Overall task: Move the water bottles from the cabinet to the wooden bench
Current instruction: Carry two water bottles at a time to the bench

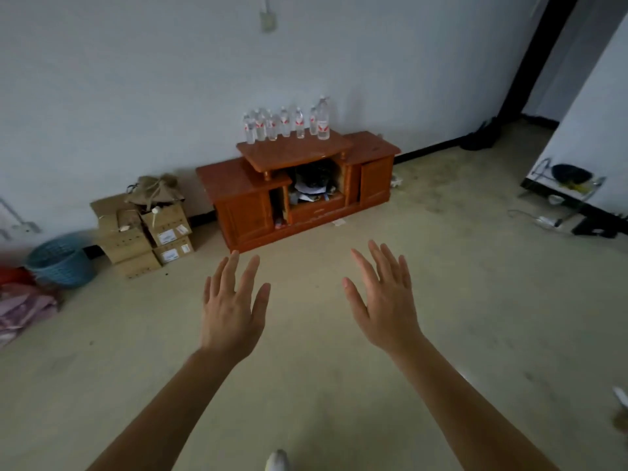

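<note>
Several clear water bottles (284,125) with red-and-white labels stand upright on the raised top shelf of a low reddish wooden cabinet (373,149) against the far wall. One taller bottle (323,119) stands at the right end of the group. My left hand (232,309) and my right hand (384,297) are stretched out over the bare floor, well short of the cabinet, palms down with fingers spread and nothing in them. No wooden bench is in view.
Stacked cardboard boxes (146,232) and a blue basket (59,261) sit left of the cabinet. Cloth lies at the far left. A cable and dark items (571,198) lie on the floor at right, near a doorway (557,62). A pale floor spreads between me and the cabinet.
</note>
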